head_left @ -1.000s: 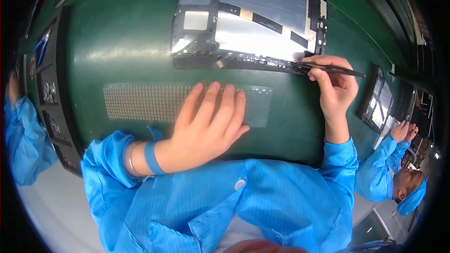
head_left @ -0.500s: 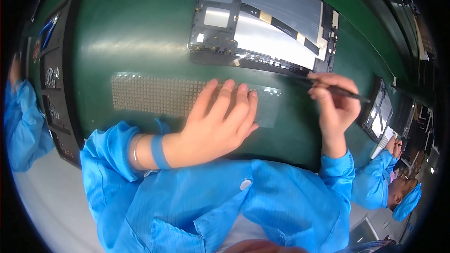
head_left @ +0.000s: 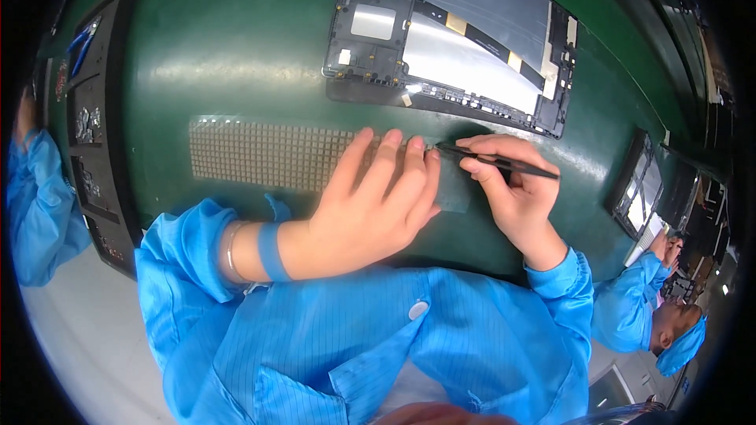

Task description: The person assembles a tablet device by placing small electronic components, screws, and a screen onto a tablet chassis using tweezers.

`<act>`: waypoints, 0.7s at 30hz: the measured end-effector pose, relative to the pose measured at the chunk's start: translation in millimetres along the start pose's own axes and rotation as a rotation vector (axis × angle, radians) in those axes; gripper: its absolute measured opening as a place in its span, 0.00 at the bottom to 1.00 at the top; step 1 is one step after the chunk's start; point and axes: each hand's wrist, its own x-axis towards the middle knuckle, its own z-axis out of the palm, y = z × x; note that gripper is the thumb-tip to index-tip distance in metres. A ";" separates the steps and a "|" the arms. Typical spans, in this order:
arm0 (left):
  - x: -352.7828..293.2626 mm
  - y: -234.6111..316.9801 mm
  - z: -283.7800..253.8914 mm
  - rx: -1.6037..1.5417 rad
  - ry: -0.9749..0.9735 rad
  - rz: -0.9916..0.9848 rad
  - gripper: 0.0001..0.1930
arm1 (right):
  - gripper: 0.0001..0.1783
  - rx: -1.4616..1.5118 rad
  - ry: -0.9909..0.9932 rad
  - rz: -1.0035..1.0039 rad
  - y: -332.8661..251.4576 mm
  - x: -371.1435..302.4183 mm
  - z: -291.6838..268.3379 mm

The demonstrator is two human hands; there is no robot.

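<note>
My left hand point(head_left: 378, 193) lies with fingers spread over the right part of a clear sheet point(head_left: 260, 155) covered in rows of small square grey-brown pads. A blue band circles that wrist. In my right hand point(head_left: 516, 193) is a pair of black tweezers point(head_left: 504, 162), pinched between thumb and fingers. Their tips are at the sheet's upper right part, just beside my left fingertips. Whether a pad sits between the tips is too small to tell. Beyond both hands rests an opened flat device point(head_left: 453, 39), its black frame, silver plates and a dark ribbon strip exposed.
A black compartment tray point(head_left: 110, 122) stands along the left, holding blue-handled pliers point(head_left: 81, 47) and small parts. At the right lies another opened device point(head_left: 636, 181). A co-worker in blue point(head_left: 630, 307) sits at the right; another blue sleeve point(head_left: 39, 205) shows at far left.
My right hand has moved left and slightly down, bringing the tweezer tips from near the opened device to the sheet by my left fingers. The left hand has barely shifted.
</note>
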 end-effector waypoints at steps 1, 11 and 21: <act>0.2 0.4 -0.3 0.000 0.004 0.004 0.24 | 0.12 -0.047 -0.014 -0.144 -0.1 1.6 -0.3; 1.6 0.3 -2.6 -0.055 -0.027 -0.012 0.29 | 0.11 0.133 0.229 -0.049 1.5 7.0 -53.3; 3.1 -0.9 -3.1 -0.057 -0.021 -0.018 0.27 | 0.10 0.048 0.166 -0.104 17.6 15.7 -73.4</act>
